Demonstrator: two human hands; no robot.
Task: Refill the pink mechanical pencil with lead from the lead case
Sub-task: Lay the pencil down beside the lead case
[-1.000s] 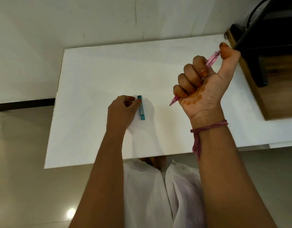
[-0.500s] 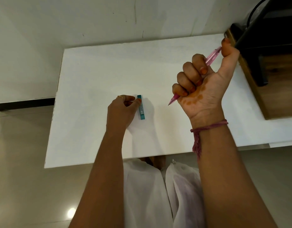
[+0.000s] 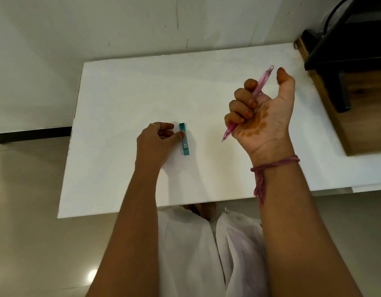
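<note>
No text, brand, number or sign can be read anywhere in the view. The teal lead case (image 3: 184,139) lying on the white bench (image 3: 121,99) carries a pale label strip along its length, with small printed marks on it, but the print is too small and blurred to make out a single letter or digit. The pink mechanical pencil (image 3: 261,84) shows no lettering on its translucent barrel, as far as can be told.
</note>
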